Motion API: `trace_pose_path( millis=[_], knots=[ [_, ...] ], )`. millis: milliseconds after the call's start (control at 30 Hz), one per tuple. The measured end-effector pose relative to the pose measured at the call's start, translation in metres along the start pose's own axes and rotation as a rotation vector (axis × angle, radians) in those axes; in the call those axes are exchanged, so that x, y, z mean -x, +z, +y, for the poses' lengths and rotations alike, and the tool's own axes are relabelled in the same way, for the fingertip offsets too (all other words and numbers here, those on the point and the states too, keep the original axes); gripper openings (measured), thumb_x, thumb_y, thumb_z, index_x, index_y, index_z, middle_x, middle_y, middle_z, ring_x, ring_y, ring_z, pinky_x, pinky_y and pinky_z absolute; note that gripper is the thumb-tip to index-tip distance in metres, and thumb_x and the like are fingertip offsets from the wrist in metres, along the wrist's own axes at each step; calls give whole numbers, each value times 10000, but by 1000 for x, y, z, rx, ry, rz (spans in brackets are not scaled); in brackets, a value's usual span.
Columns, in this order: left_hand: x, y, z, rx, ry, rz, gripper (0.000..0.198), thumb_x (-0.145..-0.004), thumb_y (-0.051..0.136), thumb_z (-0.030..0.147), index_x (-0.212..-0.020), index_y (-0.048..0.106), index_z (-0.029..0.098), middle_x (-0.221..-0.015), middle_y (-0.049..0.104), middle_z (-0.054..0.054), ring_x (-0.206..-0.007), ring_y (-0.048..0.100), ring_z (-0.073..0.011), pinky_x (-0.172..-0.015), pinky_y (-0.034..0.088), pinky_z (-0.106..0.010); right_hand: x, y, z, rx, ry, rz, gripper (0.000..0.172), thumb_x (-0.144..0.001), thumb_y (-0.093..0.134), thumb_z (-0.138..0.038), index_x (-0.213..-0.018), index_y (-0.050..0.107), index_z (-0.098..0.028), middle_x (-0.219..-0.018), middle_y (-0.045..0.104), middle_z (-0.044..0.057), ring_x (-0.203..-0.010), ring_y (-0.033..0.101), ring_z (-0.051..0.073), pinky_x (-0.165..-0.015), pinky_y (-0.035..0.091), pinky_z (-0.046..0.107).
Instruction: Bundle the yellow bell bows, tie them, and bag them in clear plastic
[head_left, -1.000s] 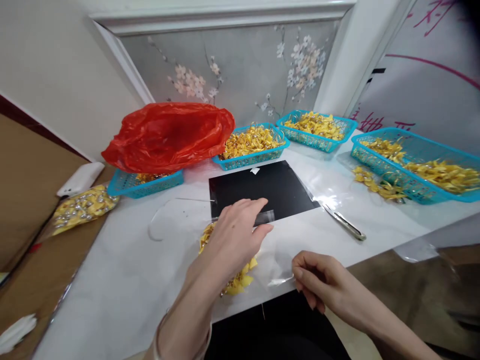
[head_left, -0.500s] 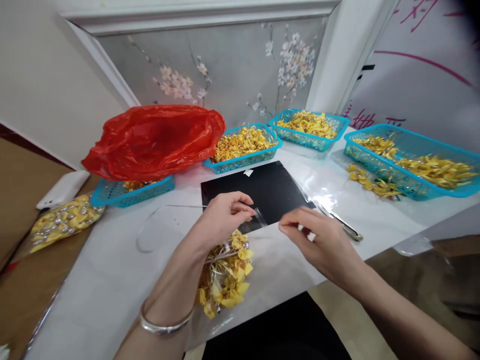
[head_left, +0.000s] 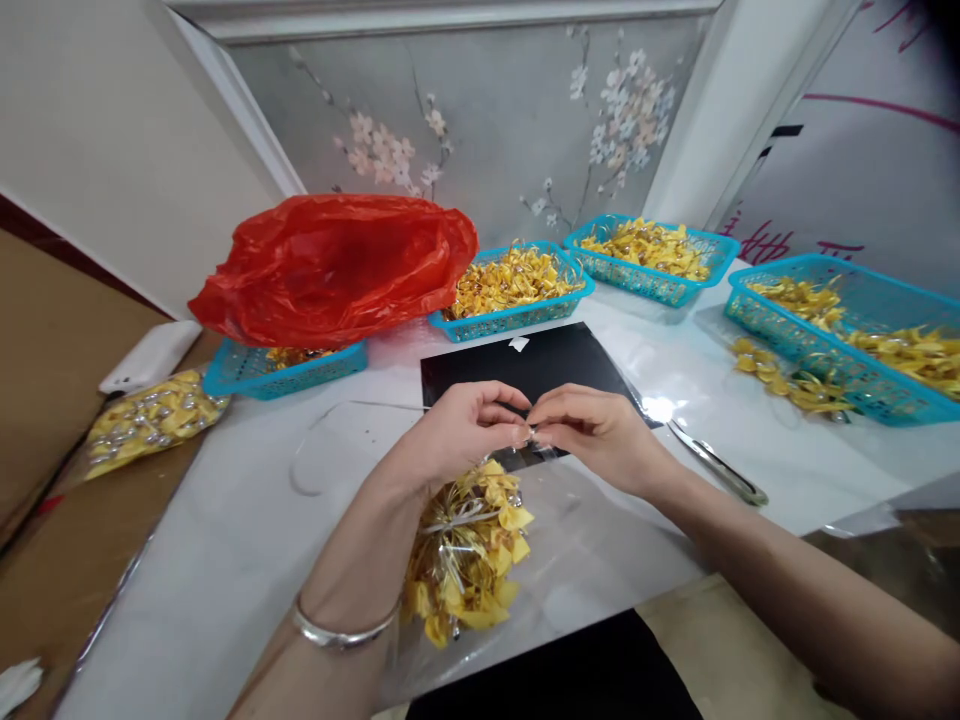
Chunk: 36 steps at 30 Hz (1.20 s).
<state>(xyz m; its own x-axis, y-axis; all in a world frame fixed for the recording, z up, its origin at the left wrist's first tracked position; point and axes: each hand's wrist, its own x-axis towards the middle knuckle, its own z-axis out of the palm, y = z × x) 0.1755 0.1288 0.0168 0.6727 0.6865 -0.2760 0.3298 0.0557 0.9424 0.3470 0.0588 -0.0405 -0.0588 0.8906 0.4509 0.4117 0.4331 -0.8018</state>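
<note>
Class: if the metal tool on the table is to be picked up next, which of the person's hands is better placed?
Probably the right hand: the metal tool lies on its side, and the bag of yellow pieces hangs under the left hand.

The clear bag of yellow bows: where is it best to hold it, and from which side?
Pinch the empty top edge of the clear bag from both sides, as the left hand and right hand do. The yellow bows bulge lower down, so only the top is flat.
</note>
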Motion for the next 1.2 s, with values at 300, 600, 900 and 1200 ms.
trace_pose_path(
  millis=[300,600,900,1200],
  knots=[
    [-7,-5,-6,39,-27,-44,279,-681,703,124,-940,602,153,-714,738,-16,-667,674,-139,-647,476,-262,-6,-6,0,117,-163,-88,152,-884,593,-187,-861,738,-222,-902,699,44,-823,657,159,-761,541,289],
    [-10,-4,-6,-30,-46,-40,271,-660,713,129,-919,632,142,-709,755,-33,-657,691,-164,-607,479,-264,-9,-14,-5,188,-225,-240,205,-924,513,-148,-928,706,-216,-930,708,38,-864,655,155,-792,535,291],
    [-7,-2,-2,-44,-66,-24,293,-643,712,112,-922,626,136,-726,756,-47,-649,672,-153,-603,471,-259,-10,-14,-6,201,-163,-240,178,-901,523,-153,-861,689,-204,-880,700,23,-792,649,144,-740,511,266],
    [-5,-2,-3,-7,-60,-32,295,-656,709,118,-938,625,144,-737,751,-46,-668,679,-159,-636,483,-279,-6,-13,-6,150,-44,-162,146,-870,562,-148,-830,691,-205,-813,713,2,-721,654,129,-669,506,229]
  ],
)
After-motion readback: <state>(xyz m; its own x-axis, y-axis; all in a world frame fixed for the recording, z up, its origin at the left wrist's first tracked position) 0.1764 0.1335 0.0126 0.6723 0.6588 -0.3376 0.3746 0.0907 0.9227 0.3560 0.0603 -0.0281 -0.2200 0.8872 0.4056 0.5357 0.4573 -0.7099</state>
